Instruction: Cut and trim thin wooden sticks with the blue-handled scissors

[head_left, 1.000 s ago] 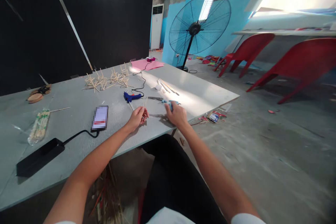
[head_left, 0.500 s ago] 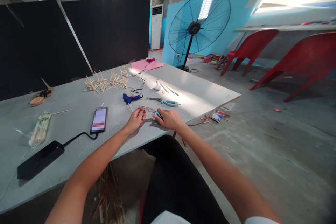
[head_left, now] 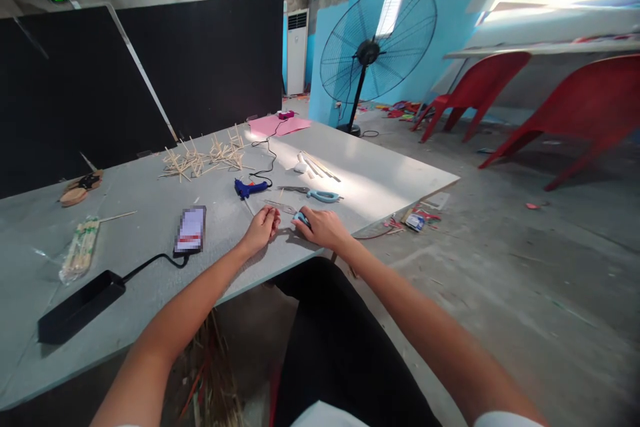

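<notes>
Both hands had settled lower and closer together since the earlier frames. The left hand (head_left: 261, 229) lay on the grey table (head_left: 150, 267), fingers curled narrow over a thin stick too small to make out. The right hand (head_left: 323, 227) gripped the pale-blue handle of a pair of scissors (head_left: 291, 212), blades flat on the table between the hands. A second pair of scissors (head_left: 313, 193) and a blue glue gun (head_left: 249, 187) lay just beyond
</notes>
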The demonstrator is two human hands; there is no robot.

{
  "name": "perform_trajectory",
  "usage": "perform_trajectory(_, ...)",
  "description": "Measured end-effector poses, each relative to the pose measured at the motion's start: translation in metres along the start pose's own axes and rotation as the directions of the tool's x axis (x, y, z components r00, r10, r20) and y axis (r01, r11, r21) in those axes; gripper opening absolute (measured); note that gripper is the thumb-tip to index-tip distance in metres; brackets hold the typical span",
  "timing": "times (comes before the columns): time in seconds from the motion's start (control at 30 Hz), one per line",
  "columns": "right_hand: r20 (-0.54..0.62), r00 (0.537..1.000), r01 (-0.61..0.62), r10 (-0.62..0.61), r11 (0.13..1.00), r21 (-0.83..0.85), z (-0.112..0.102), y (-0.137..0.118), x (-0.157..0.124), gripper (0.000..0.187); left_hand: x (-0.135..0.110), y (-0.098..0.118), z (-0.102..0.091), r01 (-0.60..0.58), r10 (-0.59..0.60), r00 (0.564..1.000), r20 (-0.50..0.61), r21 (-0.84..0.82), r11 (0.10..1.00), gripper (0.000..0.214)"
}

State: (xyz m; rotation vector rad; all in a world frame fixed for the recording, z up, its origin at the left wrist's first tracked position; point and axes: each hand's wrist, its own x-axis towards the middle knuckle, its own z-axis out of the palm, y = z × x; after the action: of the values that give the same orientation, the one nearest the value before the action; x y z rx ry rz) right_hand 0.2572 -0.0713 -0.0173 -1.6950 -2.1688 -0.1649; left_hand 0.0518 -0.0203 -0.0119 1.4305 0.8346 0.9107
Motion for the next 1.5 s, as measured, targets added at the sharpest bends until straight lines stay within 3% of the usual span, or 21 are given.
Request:
perform_trajectory(0.27, 0.036, 0.999, -0.024, 0.025, 0.999, -0.029, -0.001, -0.003, 0.003, 0.051, 0.0, 0.001, -0.002, -0.023, 0.023, 0.999, 0.042, -0.022, 1.0, 0.036)
perform_trajectory(0.33, -0.022, 0.983, -0.184, 0.183, 0.983, -0.029, 0.0, -0.003, 0.003, 0.054, -0.002, 0.002, -0.001, -0.065, 0.064, 0.995, 0.08, 0.008, 0.998, 0.038)
perform_trajectory(0.4, -0.105, 0.904, -0.417, 0.415, 0.909, -0.005, 0.001, -0.002, 0.002, 0.056, -0.003, 0.004, 0.001, -0.091, 0.085, 0.987, 0.139, 0.034, 0.995, 0.04)
perform_trajectory(0.43, -0.134, 0.868, -0.482, 0.479, 0.876, 0.013, 0.002, -0.002, 0.002, 0.056, -0.004, 0.005, 0.001, -0.086, 0.08, 0.985, 0.152, 0.034, 0.996, 0.041)
perform_trajectory(0.47, -0.141, 0.865, -0.484, 0.482, 0.875, 0.024, 0.002, -0.001, 0.001, 0.055, -0.004, 0.005, 0.002, -0.068, 0.064, 0.987, 0.146, 0.023, 0.997, 0.042)
perform_trajectory(0.6, -0.038, 0.987, -0.153, 0.153, 0.988, 0.016, 0.002, -0.004, -0.003, 0.048, -0.003, 0.007, 0.001, 0.011, -0.009, 0.999, 0.051, -0.047, 0.999, 0.042)
perform_trajectory(0.77, 0.012, 0.999, -0.032, 0.032, 0.999, 0.013, -0.002, -0.008, -0.002, 0.045, 0.0, 0.004, 0.0, 0.035, -0.031, 0.998, 0.05, -0.08, 0.996, 0.039)
perform_trajectory(0.9, 0.031, 0.999, -0.025, 0.025, 1.0, 0.017, -0.002, -0.008, 0.001, 0.045, -0.001, 0.004, -0.001, 0.06, -0.054, 0.997, 0.063, -0.097, 0.993, 0.038)
perform_trajectory(0.97, -0.006, 0.985, -0.17, 0.17, 0.985, 0.007, -0.001, -0.005, 0.002, 0.049, -0.003, 0.004, -0.001, 0.037, -0.029, 0.993, 0.116, -0.067, 0.997, 0.04)
perform_trajectory(1.03, -0.08, 0.919, -0.387, 0.387, 0.922, 0.021, 0.0, -0.002, 0.003, 0.054, -0.004, 0.005, -0.001, -0.008, 0.014, 0.981, 0.194, -0.03, 1.0, 0.042)
perform_trajectory(1.1, -0.122, 0.875, -0.464, 0.468, 0.884, 0.06, 0.001, 0.001, 0.002, 0.054, -0.004, 0.005, -0.001, -0.026, 0.031, 0.978, 0.206, -0.027, 0.999, 0.043)
perform_trajectory(1.23, -0.064, 0.974, -0.214, 0.219, 0.974, 0.076, 0.002, 0.0, -0.001, 0.046, -0.001, 0.006, -0.003, 0.01, -0.003, 0.996, 0.084, -0.082, 0.997, 0.045)
perform_trajectory(1.5, 0.012, 1.0, -0.017, 0.017, 0.999, 0.051, -0.003, -0.004, -0.003, 0.043, 0.002, 0.003, -0.003, 0.006, -0.002, 0.998, 0.06, -0.079, 0.997, 0.045)
